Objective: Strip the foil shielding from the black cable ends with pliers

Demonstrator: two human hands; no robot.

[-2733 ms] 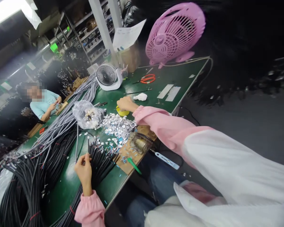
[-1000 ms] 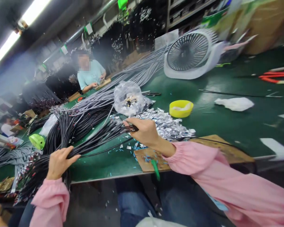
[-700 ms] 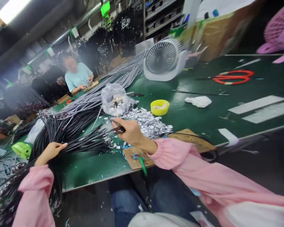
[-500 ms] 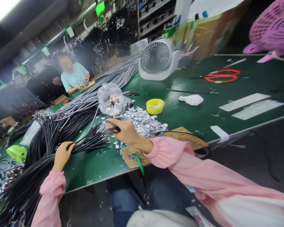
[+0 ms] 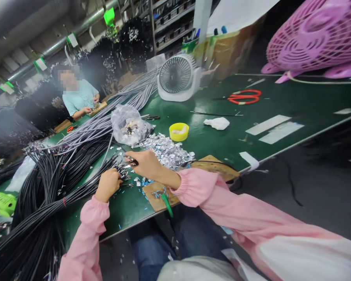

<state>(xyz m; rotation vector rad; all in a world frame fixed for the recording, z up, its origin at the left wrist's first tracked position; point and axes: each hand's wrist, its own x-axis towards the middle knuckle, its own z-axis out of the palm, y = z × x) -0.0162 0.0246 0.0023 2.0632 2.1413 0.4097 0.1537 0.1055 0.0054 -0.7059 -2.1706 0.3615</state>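
Observation:
My left hand [image 5: 108,184] is curled into a fist around the ends of the black cables [image 5: 46,183] lying in a thick bundle across the green table [image 5: 222,140]. Just to its right, my right hand [image 5: 144,164] is closed on a small dark-handled cutting tool [image 5: 132,162], its tip pointing at the cable ends near my left hand. A heap of silver foil scraps [image 5: 163,148] lies behind my right hand. Under my right wrist sits a wooden board [image 5: 163,193] with blue bits and a green-handled tool [image 5: 166,203].
A yellow bowl [image 5: 178,131], a clear plastic bag [image 5: 128,127], grey cables [image 5: 114,113], a white desk fan [image 5: 177,78], red scissors [image 5: 245,96], a white rag [image 5: 217,123] and a pink fan [image 5: 316,37] are on the table. A person in a light blue shirt [image 5: 76,99] works at the far end.
My left hand has slid right along the black cables to their ends, close beside my right hand. The right hand kept the tool and stayed above the cable tips. The view shifted left.

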